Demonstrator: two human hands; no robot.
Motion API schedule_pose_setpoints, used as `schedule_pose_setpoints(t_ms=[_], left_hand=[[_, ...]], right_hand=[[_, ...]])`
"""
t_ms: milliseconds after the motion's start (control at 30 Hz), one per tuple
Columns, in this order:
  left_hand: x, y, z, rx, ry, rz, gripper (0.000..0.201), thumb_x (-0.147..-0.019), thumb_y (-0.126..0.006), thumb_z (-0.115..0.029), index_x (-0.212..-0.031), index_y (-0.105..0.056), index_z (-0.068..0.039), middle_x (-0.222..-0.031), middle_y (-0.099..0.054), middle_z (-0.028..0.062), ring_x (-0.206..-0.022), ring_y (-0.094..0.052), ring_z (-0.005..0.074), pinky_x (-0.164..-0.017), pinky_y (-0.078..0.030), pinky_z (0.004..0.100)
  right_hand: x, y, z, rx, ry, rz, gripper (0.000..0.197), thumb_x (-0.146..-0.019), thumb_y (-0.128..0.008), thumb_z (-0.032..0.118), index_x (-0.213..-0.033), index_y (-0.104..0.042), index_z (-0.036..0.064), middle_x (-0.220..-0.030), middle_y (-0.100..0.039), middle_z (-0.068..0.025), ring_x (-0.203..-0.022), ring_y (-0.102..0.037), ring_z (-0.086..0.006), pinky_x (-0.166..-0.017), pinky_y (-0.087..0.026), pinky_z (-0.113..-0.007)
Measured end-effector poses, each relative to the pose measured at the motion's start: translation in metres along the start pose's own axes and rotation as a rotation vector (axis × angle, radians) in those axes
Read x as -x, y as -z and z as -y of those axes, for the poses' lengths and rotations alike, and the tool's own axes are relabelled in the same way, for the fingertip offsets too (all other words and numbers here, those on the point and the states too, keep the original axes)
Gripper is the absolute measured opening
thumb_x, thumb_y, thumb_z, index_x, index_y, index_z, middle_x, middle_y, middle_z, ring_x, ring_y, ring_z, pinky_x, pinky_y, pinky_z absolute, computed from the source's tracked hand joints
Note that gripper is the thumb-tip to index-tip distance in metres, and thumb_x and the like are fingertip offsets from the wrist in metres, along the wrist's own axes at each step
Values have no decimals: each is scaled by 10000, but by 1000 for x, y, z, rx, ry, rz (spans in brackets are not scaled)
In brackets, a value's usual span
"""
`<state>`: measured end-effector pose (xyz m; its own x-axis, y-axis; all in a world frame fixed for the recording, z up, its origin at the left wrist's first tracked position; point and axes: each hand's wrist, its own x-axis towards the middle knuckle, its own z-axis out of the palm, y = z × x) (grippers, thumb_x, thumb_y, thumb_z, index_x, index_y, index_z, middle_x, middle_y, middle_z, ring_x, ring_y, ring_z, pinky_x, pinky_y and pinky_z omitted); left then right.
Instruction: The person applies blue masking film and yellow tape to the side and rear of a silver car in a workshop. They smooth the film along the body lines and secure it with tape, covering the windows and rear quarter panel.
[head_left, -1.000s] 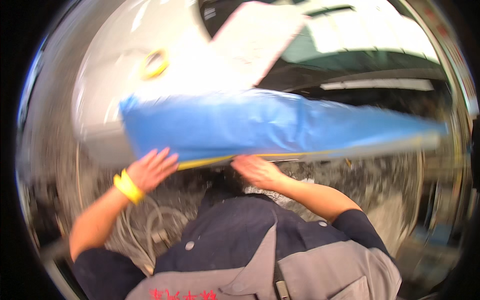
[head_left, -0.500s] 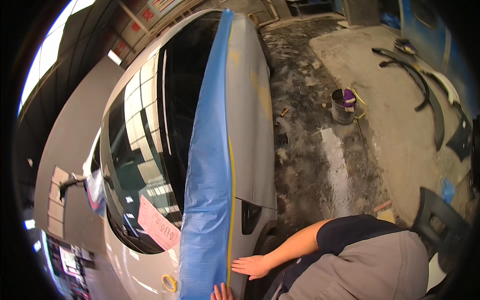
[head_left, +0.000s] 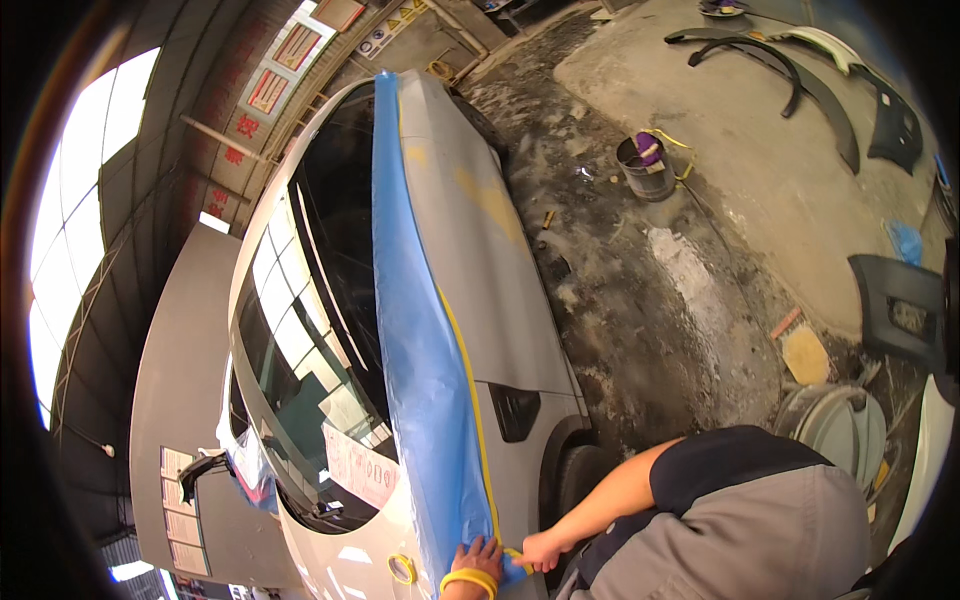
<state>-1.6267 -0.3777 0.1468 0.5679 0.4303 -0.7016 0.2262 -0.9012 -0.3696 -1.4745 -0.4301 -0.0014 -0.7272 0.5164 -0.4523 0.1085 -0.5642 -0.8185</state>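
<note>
A strip of blue masking film runs along the side of a grey car. Yellow masking tape edges it. My left hand lies open on the film near the lower edge of the view, with a yellow ring like a tape roll around its wrist. Just to the right, my right hand is closed in a pinch on a short end of yellow tape above the fender. Another yellow tape roll rests on the hood, left of the film.
A pink sheet of paper shows at the windshield. On the stained floor stands a bucket with a purple cloth in it. Dark car trim and a bumper part lie to the right. A round grey container is beside me.
The view has shifted, showing more of the hood end. My left hand has come further in, its wrist ring now visible. My right hand went from lying flat on the panel to pinching tape.
</note>
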Motion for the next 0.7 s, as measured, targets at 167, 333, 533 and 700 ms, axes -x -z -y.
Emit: schedule_pose_setpoints(t_ms=[167, 333, 533, 700], left_hand=[[8, 35, -7, -125, -42, -11, 497, -1017, -441, -284, -1473, -530, -110, -1576, -463, 66, -1484, -377, 307, -1183, -314, 538], [8, 22, -8, -63, -62, -95, 487, -1038, -399, -260, -1480, -507, -84, -1574, -477, 90, -1514, -340, 312, -1214, -298, 505], [12, 13, -19, -258, -100, 73, 638, -987, -471, -170, -1605, -332, -99, -1702, -254, 60, -1573, -210, 317, -1255, -224, 530], [29, -6, -35, -421, -138, 31, 623, -1005, -452, -172, -1610, -328, -95, -1707, -238, 74, -1583, -178, 312, -1277, -158, 516]], right_hand=[[-6, -27, -19, -171, 79, -293, 654, -982, -554, 652, -894, -685, 17, -725, -669, -108, -583, -645, -187, -500, -545, -315], [-24, -89, -35, -705, 357, -524, 478, -995, -606, 556, -954, -640, 81, -674, -566, -48, -508, -511, -176, -460, -432, -337], [-19, -184, -33, -925, 350, -536, 525, -961, -693, 527, -1211, -616, 71, -1099, -598, -26, -974, -552, -145, -767, -556, -295], [-26, -256, -58, -946, 189, -412, 622, -981, -601, 611, -1284, -590, 68, -1300, -525, -48, -931, -561, -203, -752, -578, -358]])
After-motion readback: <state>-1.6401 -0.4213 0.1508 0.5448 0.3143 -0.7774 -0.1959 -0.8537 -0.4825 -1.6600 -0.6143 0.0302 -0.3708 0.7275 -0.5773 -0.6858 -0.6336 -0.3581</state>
